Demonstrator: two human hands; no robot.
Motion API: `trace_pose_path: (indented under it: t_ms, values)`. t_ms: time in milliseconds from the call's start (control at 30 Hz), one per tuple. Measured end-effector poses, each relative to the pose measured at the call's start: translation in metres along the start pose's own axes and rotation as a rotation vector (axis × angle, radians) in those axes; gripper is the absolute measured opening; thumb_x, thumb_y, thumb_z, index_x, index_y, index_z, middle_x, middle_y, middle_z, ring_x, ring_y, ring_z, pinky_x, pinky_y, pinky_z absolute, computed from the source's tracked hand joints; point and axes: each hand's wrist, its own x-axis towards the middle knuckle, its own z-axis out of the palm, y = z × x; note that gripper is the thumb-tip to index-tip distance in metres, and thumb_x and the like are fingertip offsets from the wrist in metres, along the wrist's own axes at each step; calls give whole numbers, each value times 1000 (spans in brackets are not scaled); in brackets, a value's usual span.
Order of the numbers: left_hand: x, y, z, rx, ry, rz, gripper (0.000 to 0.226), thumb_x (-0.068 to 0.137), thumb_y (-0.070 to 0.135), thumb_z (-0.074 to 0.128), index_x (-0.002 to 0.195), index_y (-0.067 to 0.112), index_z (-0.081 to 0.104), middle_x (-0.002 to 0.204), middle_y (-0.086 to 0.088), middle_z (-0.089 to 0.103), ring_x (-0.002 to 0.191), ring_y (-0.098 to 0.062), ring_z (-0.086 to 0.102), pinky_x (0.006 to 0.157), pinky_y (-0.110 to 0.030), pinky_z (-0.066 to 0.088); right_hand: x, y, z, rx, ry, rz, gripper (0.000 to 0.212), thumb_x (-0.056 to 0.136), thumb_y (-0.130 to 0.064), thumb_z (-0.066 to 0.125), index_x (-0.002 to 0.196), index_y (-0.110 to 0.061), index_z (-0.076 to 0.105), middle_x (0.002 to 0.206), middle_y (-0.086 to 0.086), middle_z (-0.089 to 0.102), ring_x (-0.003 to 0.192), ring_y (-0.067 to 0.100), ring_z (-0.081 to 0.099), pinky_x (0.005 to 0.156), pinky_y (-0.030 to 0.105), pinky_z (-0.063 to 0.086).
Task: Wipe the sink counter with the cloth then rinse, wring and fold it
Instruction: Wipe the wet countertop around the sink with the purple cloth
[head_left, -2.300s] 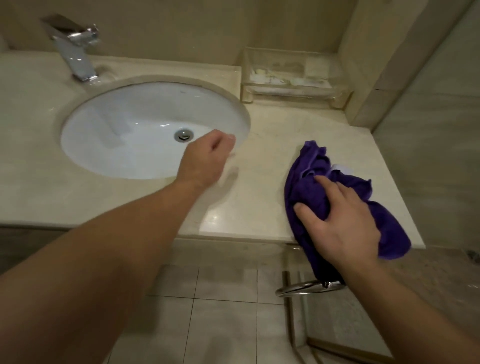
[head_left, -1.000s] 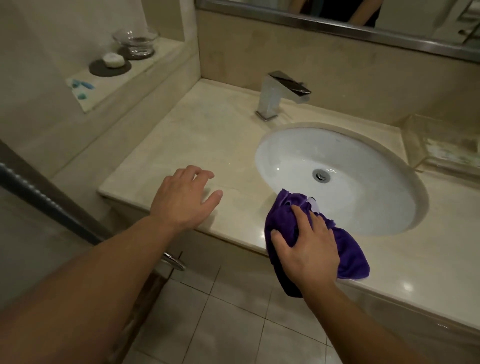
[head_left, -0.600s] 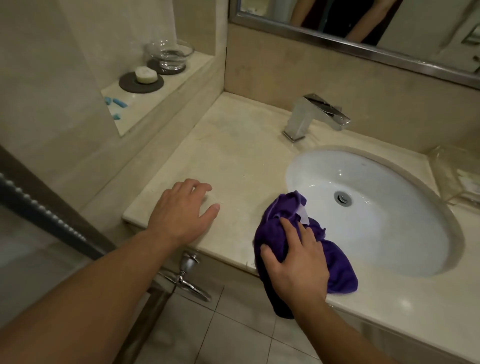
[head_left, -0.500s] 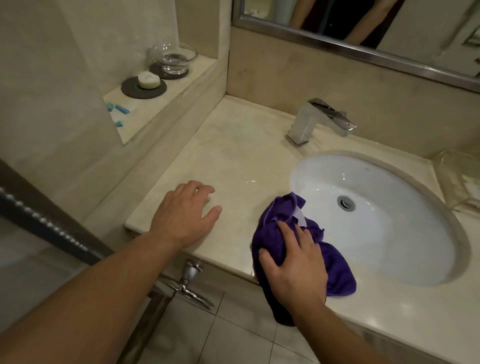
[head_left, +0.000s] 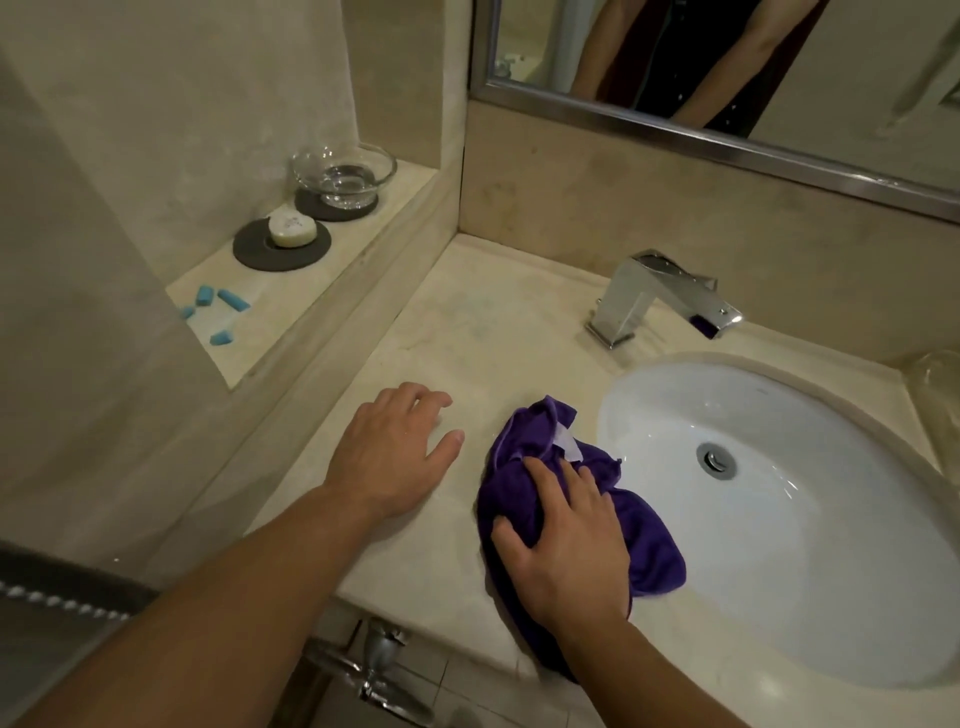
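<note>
Nearest, below the counter's front lip, a metal lever handle (head_left: 379, 670) pokes out over the floor tiles. On the counter (head_left: 493, 322) itself the right hand (head_left: 563, 540) lies palm-down on the bunched purple cloth (head_left: 652, 551), fingers spread and fairly straight, pressing it to the stone rather than gripping it. The cloth sits on the near-left rim of the sink basin (head_left: 779, 571), with one fold hanging over the counter's front edge and its white label turned up. Just left of it, not touching, the left hand (head_left: 387, 457) rests flat and relaxed on the stone, holding nothing (it looks like a brace). A couple of seconds ago the cloth was on the stretch right of the basin. It has since been swept along the front lip to this left side, so the right side and the front strip look covered. The broad left area running back toward the wall probably comes next, and rinsing, wringing and folding are all yet to do. Farther back the chrome faucet (head_left: 654, 296) stands shut off. On the raised ledge (head_left: 311, 312) to the far left are some blue scraps (head_left: 228, 301), a soap bar (head_left: 292, 231) on a dark coaster and a glass bowl (head_left: 343, 174). The mirror (head_left: 727, 119) runs behind them.
</note>
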Motion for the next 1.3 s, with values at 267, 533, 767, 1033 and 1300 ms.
trace_pose_path:
  t_ms: [267,533,767,1033,1300]
  values:
    - [45,8,-4,77,-90,185,64,91,25,54,152,31,35,150,1,42,136,-21,40,110,-34,33,37,-7,-2,48,-42,-101,76,84,-69,37,156,-46,26,168,-6,23,157,18,9,124,34,1]
    - [88,19,-8,214,-265,412,50,87,30,59,137,34,56,151,6,45,139,-17,39,108,-33,32,72,2,-12,78,-155,-280,78,82,-66,44,155,-45,28,166,-11,25,156,13,13,116,25,-11]
    - [97,1,-22,263,-275,183,49,84,45,61,131,34,61,146,9,46,137,-16,38,107,-33,31,119,28,-41,82,-376,-459,89,84,-70,54,158,-43,13,165,-19,19,155,8,7,127,34,-1]
    - [103,-6,-18,246,-219,46,46,83,44,58,127,33,59,133,12,54,118,-15,50,97,-31,42,177,22,-45,34,-445,-618,83,86,-60,62,157,-36,25,164,-10,29,155,12,13,125,30,0]
    - [117,-18,-10,81,-158,-26,46,81,37,62,126,30,59,129,10,53,114,-14,50,96,-28,43,220,9,-48,-103,-441,-726,85,88,-63,59,159,-33,22,167,-7,23,157,17,7,127,41,2]
